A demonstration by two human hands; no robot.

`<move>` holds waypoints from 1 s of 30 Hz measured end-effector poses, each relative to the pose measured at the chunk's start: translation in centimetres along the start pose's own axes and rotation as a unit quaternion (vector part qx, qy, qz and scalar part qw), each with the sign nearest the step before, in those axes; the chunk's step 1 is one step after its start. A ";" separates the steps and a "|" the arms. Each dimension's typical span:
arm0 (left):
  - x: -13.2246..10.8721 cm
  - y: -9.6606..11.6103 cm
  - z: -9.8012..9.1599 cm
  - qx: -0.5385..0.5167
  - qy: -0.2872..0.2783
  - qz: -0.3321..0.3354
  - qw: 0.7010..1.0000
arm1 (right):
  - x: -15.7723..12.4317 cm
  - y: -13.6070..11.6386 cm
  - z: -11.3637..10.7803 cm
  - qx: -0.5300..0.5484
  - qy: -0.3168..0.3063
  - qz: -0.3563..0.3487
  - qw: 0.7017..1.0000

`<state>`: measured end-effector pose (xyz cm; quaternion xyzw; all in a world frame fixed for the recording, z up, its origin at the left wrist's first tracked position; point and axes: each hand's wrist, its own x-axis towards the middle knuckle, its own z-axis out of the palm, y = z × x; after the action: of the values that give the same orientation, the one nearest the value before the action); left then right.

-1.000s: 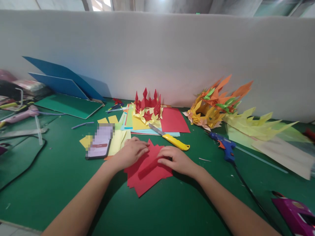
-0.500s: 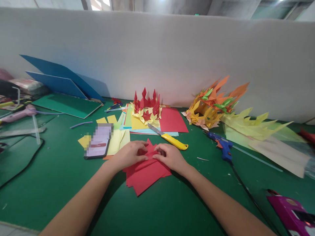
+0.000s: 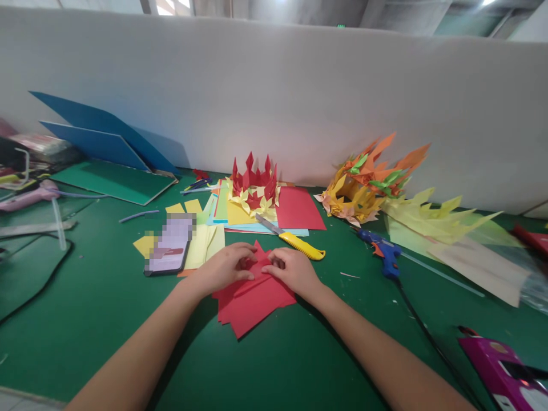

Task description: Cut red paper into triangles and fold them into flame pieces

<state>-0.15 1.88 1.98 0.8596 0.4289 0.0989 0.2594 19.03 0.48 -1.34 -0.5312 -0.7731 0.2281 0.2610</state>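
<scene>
A small stack of red paper squares [image 3: 252, 302] lies on the green table [image 3: 299, 354] in front of me. My left hand [image 3: 225, 267] and my right hand [image 3: 291, 271] rest on the far part of the top sheet, fingers curled and pinching its folded edge between them. Just beyond the hands lies a yellow utility knife [image 3: 295, 242]. A phone [image 3: 169, 251] lies to the left of my left hand on yellow paper.
A red and yellow paper crown [image 3: 253, 188] stands on coloured sheets behind the knife. An orange and yellow paper crown [image 3: 368, 182] and pale yellow spiked paper [image 3: 436, 220] lie at right, near a blue glue gun [image 3: 385, 251] with its black cord. Blue and green boards [image 3: 111, 154] lean at left.
Both hands have drawn closer together, from lying flat on the red paper to pinching its fold at the middle. The view has shifted slightly.
</scene>
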 end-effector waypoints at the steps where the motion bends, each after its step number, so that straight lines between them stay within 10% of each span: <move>1: 0.0 0.0 0.0 -0.005 -0.001 0.005 1.000 | 0.0 0.0 0.0 0.001 0.000 0.001 1.000; 30: -0.4 0.3 -0.1 0.022 -0.057 0.006 0.998 | -0.7 0.3 -1.6 0.025 -0.048 0.022 0.998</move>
<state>-0.26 1.44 2.24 0.8721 0.4101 0.0415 0.2638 20.56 0.02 -0.43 -0.5296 -0.7669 0.2785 0.2320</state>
